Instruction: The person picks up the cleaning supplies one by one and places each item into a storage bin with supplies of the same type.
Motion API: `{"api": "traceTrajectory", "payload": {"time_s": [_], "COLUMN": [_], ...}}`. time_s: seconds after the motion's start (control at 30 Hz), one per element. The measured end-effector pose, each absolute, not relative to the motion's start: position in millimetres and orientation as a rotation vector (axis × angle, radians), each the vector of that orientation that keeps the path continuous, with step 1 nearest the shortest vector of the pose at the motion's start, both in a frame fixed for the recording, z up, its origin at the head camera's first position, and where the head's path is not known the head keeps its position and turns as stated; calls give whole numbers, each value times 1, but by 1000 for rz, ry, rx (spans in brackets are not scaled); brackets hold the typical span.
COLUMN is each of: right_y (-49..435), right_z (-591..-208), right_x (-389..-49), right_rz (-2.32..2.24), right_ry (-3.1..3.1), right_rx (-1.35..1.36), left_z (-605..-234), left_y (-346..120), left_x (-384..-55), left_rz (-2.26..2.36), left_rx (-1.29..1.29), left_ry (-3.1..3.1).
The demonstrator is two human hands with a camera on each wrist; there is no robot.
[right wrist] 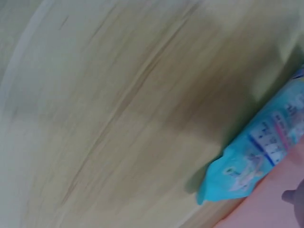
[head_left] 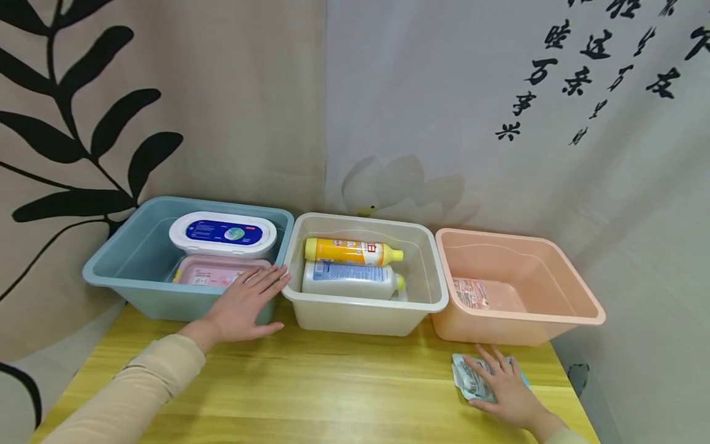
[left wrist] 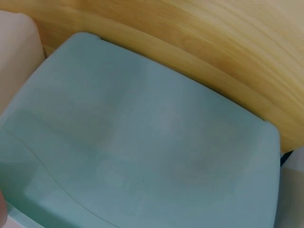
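Note:
In the head view my left hand [head_left: 241,306] rests its straight fingers by the right front rim of the blue bin [head_left: 124,285], thumb out toward the cream bin [head_left: 355,317]. The left wrist view is filled by the blue bin's wall [left wrist: 156,128]. My right hand [head_left: 507,391] lies spread over a small foil-like packet [head_left: 468,377] on the table, covering part of it. Its turquoise printed end, the packet [right wrist: 247,164], shows in the right wrist view. The fingers look straight, not curled round it.
The blue bin holds a white wipes box [head_left: 222,246] and a pink box [head_left: 208,274]. Two bottles, one orange bottle [head_left: 344,251] and one whitish bottle [head_left: 349,287], lie in the cream bin. The peach bin [head_left: 516,330] holds a printed packet [head_left: 470,294]. All stand on a wooden table [head_left: 344,382].

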State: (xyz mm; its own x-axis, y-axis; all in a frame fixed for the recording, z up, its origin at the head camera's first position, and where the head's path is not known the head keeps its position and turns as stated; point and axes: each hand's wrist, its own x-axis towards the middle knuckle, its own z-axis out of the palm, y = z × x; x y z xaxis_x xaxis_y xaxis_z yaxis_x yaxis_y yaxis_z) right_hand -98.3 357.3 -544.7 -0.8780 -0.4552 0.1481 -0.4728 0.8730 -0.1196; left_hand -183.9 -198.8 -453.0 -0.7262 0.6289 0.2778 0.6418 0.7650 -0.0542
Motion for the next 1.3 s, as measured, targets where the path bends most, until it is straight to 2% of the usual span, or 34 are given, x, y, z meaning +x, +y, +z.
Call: {"api": "traceTrajectory", "payload": {"time_s": [0.6,1.3], "right_y": [370,368], "right_z": [-572,-591], "right_x": [-101,-104], "right_rz": [205,197], "right_ry": [-3045,-2911], "right_rx": [724,703], "left_z": [-452,-456], "left_y": [-197,-199], "left_x": [-184,-184], "left_rz": [-32,-38], "left_rx": [-972,-984], "left_ry": [-2749,-2647]}}
